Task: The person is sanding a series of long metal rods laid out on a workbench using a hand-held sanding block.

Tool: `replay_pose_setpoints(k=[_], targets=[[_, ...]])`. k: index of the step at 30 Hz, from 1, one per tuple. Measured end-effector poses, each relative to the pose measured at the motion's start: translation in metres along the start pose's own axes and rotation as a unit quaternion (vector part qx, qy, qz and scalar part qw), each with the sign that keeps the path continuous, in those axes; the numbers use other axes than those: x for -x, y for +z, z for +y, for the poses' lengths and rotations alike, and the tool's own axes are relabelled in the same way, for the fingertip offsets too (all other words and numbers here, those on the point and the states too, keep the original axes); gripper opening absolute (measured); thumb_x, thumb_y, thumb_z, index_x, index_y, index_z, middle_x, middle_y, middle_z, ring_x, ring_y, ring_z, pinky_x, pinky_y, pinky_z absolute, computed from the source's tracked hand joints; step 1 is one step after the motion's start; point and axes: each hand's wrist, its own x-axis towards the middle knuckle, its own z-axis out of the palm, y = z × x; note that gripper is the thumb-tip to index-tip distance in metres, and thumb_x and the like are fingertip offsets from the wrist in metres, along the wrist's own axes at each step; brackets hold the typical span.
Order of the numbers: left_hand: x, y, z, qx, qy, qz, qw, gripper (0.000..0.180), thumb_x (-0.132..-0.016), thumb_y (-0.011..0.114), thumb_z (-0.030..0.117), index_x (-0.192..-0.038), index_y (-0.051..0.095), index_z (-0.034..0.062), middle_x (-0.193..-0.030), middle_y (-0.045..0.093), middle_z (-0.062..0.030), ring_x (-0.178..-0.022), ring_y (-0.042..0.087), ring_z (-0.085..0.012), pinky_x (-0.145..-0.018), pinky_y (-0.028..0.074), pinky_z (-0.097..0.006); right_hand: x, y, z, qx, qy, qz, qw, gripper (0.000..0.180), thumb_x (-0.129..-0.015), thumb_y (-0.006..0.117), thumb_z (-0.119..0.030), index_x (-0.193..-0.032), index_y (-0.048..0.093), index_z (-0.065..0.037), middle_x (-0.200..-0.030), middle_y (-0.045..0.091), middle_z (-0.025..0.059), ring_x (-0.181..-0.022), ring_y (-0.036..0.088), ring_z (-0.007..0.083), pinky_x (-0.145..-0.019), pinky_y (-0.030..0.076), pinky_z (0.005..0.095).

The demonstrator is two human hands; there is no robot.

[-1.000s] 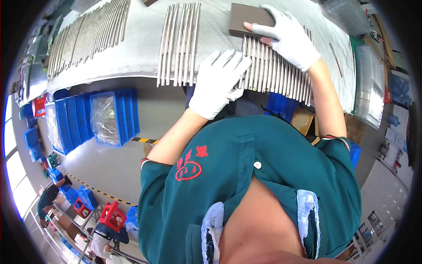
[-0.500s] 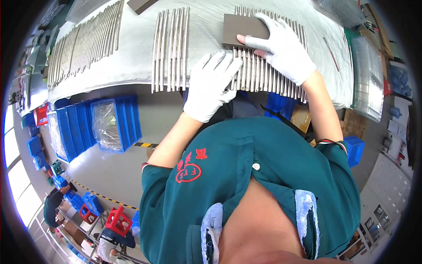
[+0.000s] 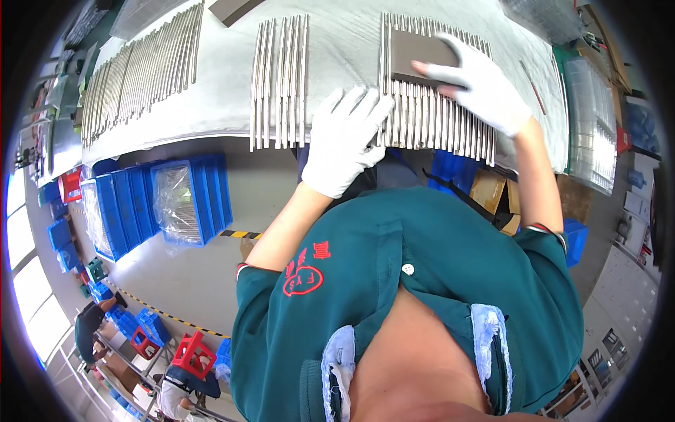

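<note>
A dark grey-brown rectangular block (image 3: 416, 55) lies flat on a row of shiny metal rods (image 3: 439, 126) set side by side. My right hand (image 3: 489, 91), in a white glove with bare thumb and fingertips, grips the block at its right side, thumb across its top. At the row's left edge is my gloved left hand (image 3: 341, 144), its fingers stretched out and apart. Its index fingertip reaches the leftmost rod, and its thumb lies close to that rod's near end. A smaller group of rods (image 3: 280, 84) sits to the left of that hand.
Many more rods (image 3: 144, 70) lie at the cloth-covered table's (image 3: 218, 77) left. Another block (image 3: 232, 8) is at the far edge, and a thin dark rod (image 3: 533, 86) at right. Clear plastic boxes (image 3: 590, 126) stand beyond the right end. Blue crates (image 3: 207, 200) are stacked below left.
The block has slid right across the rods with my right hand, showing rods at its left. My left hand has shifted slightly right in the picture, as has much of the scene.
</note>
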Motion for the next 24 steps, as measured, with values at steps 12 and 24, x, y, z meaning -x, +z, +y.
replay_pose_setpoints(k=[12,24], targets=[[0.0,-0.001,-0.002,0.037,0.021,0.019,0.999,0.065,-0.069,0.072,0.033,-0.126,0.064,0.0037,-0.114,0.065,-0.0127,-0.108,0.061,-0.0305,-0.096,0.043,-0.048,0.008,-0.003,-0.045,0.039,0.015,0.037,0.998,0.05,-0.088,0.073,-0.02,-0.135,0.067,-0.036,-0.148,0.049,0.0232,-0.128,0.054,0.0393,-0.11,0.042,0.0446],[0.003,-0.001,-0.003,0.079,-0.034,-0.054,0.995,0.064,-0.073,0.073,0.031,-0.132,0.065,0.0086,-0.122,0.066,-0.0118,-0.117,0.06,-0.0316,-0.107,0.041,-0.052,-0.007,-0.001,-0.058,0.061,-0.01,0.034,0.998,0.058,-0.082,0.077,-0.013,-0.133,0.068,-0.037,-0.15,0.049,0.0185,-0.129,0.054,0.0388,-0.109,0.045,0.0434]])
